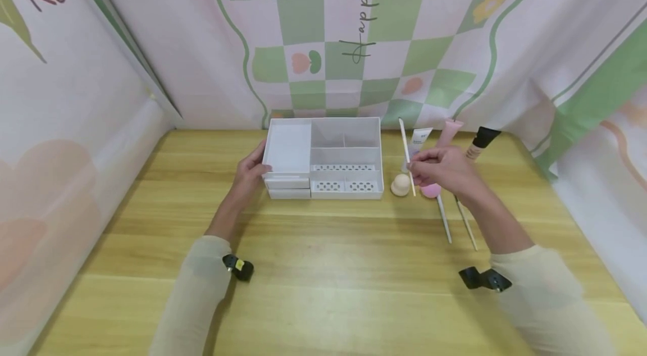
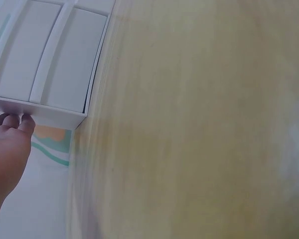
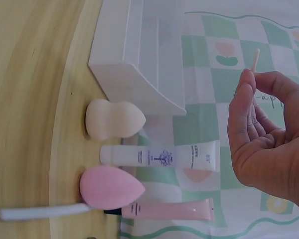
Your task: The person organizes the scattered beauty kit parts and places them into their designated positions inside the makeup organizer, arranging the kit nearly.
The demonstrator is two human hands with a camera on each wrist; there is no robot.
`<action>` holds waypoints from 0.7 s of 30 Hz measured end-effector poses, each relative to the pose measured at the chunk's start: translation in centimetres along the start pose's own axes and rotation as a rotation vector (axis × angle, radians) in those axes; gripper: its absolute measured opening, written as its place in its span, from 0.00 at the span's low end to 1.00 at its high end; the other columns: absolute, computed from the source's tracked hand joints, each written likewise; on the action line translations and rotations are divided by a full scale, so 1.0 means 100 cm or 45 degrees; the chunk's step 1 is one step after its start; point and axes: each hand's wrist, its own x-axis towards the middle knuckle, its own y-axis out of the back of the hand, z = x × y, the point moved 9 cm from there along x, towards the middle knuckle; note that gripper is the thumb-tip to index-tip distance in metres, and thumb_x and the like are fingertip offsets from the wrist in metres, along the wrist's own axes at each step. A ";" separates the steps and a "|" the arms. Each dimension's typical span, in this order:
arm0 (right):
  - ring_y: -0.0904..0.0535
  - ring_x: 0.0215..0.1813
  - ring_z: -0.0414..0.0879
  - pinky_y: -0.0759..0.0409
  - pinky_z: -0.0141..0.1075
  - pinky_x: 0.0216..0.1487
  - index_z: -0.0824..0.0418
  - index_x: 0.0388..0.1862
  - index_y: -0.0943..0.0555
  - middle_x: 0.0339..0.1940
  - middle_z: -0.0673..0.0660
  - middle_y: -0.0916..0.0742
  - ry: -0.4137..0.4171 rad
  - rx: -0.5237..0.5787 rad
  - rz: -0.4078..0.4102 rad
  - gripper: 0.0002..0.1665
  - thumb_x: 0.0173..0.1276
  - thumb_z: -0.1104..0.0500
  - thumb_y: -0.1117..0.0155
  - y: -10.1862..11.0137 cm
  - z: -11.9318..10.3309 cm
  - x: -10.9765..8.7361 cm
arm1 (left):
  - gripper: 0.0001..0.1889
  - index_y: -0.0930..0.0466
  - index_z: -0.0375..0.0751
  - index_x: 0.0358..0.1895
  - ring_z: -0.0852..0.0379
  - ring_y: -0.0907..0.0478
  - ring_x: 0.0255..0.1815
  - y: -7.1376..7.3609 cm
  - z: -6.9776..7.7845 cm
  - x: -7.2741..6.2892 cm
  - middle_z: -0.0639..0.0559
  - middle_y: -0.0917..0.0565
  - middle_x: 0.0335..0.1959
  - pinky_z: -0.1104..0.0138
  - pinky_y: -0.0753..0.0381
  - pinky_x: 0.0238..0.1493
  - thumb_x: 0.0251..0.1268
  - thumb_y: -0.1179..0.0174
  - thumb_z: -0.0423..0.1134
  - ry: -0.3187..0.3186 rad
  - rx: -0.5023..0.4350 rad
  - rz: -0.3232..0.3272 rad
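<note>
A white desktop organizer [image 1: 346, 156] stands near the back of the table, with compartments on its right half and two small drawers [image 1: 288, 187] at front left. My left hand [image 1: 250, 168] holds its left side, thumb over the edge; in the left wrist view the fingertips [image 2: 27, 120] meet the side wall. To the right of the organizer, my right hand [image 1: 445, 168] pinches a thin white stick [image 1: 404, 137] with a small dark tip, raised above the table. Part of the stick shows above the fingers in the right wrist view.
Right of the organizer are a beige makeup sponge [image 3: 114, 119], a white tube [image 3: 159, 155], a pink sponge [image 3: 112, 186], a pink tube [image 3: 169, 210] and a black-capped tube [image 1: 482, 140]. Two slim handles [image 1: 445, 221] point toward the front. A patterned cloth [image 1: 354, 19] hangs behind.
</note>
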 end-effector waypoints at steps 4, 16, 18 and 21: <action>0.16 0.29 0.33 0.12 0.27 0.36 0.79 0.52 0.22 0.24 0.40 0.13 0.029 0.056 -0.017 0.20 0.71 0.63 0.39 -0.012 -0.004 0.009 | 0.38 0.53 0.31 0.80 0.42 0.49 0.84 0.001 0.000 0.000 0.39 0.50 0.84 0.50 0.46 0.83 0.65 0.54 0.24 0.001 -0.003 0.002; 0.16 0.29 0.35 0.12 0.28 0.37 0.79 0.54 0.21 0.25 0.43 0.13 0.008 0.079 -0.114 0.21 0.71 0.61 0.39 -0.060 -0.018 0.033 | 0.38 0.52 0.32 0.80 0.43 0.51 0.85 0.002 0.000 0.000 0.41 0.51 0.85 0.51 0.46 0.83 0.66 0.54 0.23 0.013 -0.011 -0.002; 0.16 0.29 0.34 0.11 0.29 0.38 0.79 0.53 0.21 0.24 0.44 0.13 0.009 0.091 -0.125 0.21 0.71 0.61 0.39 -0.068 -0.020 0.037 | 0.38 0.52 0.32 0.80 0.43 0.51 0.85 0.001 0.000 0.000 0.41 0.51 0.85 0.51 0.46 0.83 0.66 0.54 0.23 0.007 -0.010 -0.009; 0.16 0.28 0.35 0.10 0.32 0.39 0.79 0.53 0.21 0.24 0.45 0.13 0.000 0.089 -0.135 0.21 0.71 0.61 0.39 -0.081 -0.023 0.045 | 0.38 0.53 0.31 0.80 0.43 0.52 0.85 0.000 0.001 -0.001 0.41 0.52 0.85 0.51 0.47 0.84 0.67 0.54 0.23 -0.004 -0.011 -0.020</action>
